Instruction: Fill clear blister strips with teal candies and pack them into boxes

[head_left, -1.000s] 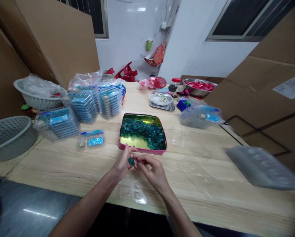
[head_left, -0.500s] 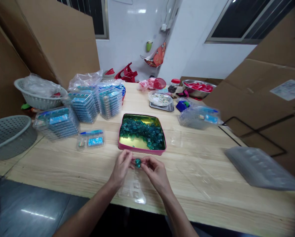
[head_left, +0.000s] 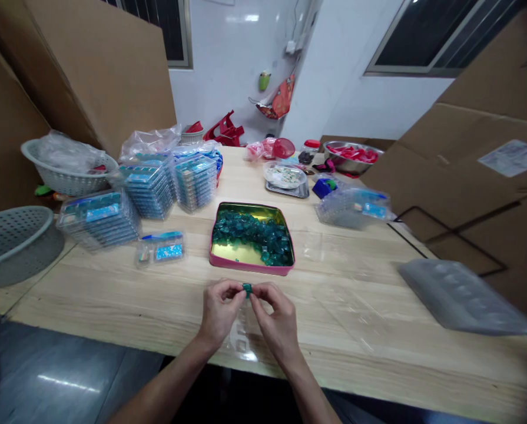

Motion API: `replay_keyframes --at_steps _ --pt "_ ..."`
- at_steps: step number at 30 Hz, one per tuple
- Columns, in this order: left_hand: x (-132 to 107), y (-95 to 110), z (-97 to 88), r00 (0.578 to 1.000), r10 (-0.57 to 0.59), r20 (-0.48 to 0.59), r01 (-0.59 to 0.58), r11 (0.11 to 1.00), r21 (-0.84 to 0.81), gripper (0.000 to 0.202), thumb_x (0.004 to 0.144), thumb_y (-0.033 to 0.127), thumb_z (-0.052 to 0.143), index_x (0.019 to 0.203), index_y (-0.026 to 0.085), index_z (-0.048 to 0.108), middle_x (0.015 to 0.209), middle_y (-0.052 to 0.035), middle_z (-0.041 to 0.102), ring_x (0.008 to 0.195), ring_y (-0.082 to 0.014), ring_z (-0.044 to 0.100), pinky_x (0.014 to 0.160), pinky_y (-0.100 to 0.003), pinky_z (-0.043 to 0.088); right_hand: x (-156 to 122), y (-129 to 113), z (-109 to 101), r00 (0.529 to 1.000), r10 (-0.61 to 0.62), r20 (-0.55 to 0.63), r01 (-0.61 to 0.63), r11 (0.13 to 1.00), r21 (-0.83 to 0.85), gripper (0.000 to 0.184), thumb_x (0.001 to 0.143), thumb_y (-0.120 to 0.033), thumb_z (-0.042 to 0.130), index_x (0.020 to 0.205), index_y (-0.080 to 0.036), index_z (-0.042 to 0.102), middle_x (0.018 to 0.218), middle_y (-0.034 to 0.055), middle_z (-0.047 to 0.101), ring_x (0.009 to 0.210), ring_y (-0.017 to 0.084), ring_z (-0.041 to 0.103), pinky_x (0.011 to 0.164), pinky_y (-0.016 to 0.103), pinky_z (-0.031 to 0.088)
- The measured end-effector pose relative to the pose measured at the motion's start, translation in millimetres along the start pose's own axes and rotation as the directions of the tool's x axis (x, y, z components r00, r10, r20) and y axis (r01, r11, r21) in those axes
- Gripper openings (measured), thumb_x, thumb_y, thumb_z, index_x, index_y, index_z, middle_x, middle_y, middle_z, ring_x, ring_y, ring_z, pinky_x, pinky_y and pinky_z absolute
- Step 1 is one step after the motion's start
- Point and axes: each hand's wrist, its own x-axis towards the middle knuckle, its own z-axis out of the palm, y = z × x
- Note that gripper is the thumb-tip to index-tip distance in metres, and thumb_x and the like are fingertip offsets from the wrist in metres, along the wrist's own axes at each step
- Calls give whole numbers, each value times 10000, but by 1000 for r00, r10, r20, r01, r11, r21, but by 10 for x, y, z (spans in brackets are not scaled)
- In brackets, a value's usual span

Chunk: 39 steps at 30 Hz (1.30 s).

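Both of my hands meet just in front of a pink tin (head_left: 249,266) with a gold inside, which holds several teal pieces (head_left: 257,232). My left hand (head_left: 219,311) and my right hand (head_left: 275,318) pinch one small teal piece (head_left: 247,288) between their fingertips. Below the hands a clear plastic blister tray (head_left: 241,338) lies on the wooden table (head_left: 113,300).
Stacks of filled clear packs (head_left: 151,187) stand at the left, with one single pack (head_left: 161,251) nearer the tin. White baskets (head_left: 69,171) and a grey one (head_left: 11,241) sit at the far left. A pile of empty trays (head_left: 461,297) lies right; cardboard sheets (head_left: 466,147) surround the table.
The hands drew back slightly from the tin toward me, over the clear tray. The teal piece shifted from the left fingers to a pinch between both hands.
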Motion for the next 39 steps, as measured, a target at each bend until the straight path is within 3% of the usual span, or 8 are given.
replay_keyframes --at_steps 3,6,8,11,28,33,36,39 --pt "26 42 -28 996 -86 26 88 992 -92 22 625 148 667 620 138 647 621 -12 637 592 -123 575 583 -216 445 -2 22 -16 988 153 28 -155 967 202 68 742 -248 676 761 -199 633 731 15 619 704 161 602 664 280 497" --pt "48 95 -51 970 -210 124 234 943 -235 39 594 143 675 600 129 639 569 1 619 543 -99 538 556 -200 418 25 75 -46 912 375 168 -408 775 483 201 708 -343 720 831 -198 658 776 22 662 639 141 603 631 282 502" --pt "51 119 -57 958 -232 171 272 924 -270 45 576 135 679 587 124 637 563 3 613 543 -94 530 562 -199 411 43 110 -62 850 442 285 -524 665 531 259 677 -372 745 846 -184 685 771 29 675 586 122 584 598 268 491" --pt "43 130 -56 961 -214 178 255 933 -255 59 566 133 686 573 124 628 574 7 602 565 -98 528 582 -205 408 49 135 -69 803 444 398 -596 628 501 293 623 -356 787 834 -168 712 750 29 675 566 105 561 574 242 469" --pt "293 83 -120 909 -239 342 308 937 -164 185 549 157 688 695 133 576 565 26 573 525 -77 502 542 -194 362 233 86 -234 838 386 385 -529 748 401 238 601 -291 758 688 -170 572 620 -30 572 535 98 508 543 232 442" --pt "327 -173 -104 924 -169 344 119 980 161 69 599 99 554 644 147 537 557 38 512 533 -87 485 527 -194 350 139 264 -158 861 361 358 -435 887 154 96 638 -211 607 670 -176 523 586 -39 531 505 103 491 501 223 399" --pt "294 -262 -66 939 -128 320 14 942 336 119 614 46 494 615 159 528 541 44 474 535 -99 454 536 -211 330 57 343 -77 910 304 282 -293 953 -83 38 647 -152 508 658 -187 497 580 -31 520 520 115 488 512 225 381" --pt "252 -257 -35 954 -41 296 -107 878 467 164 639 15 473 611 164 535 568 30 478 567 -115 433 578 -240 314 16 324 -35 944 200 262 -113 943 -312 91 676 -114 458 697 -194 496 576 -26 522 527 126 486 536 234 368"
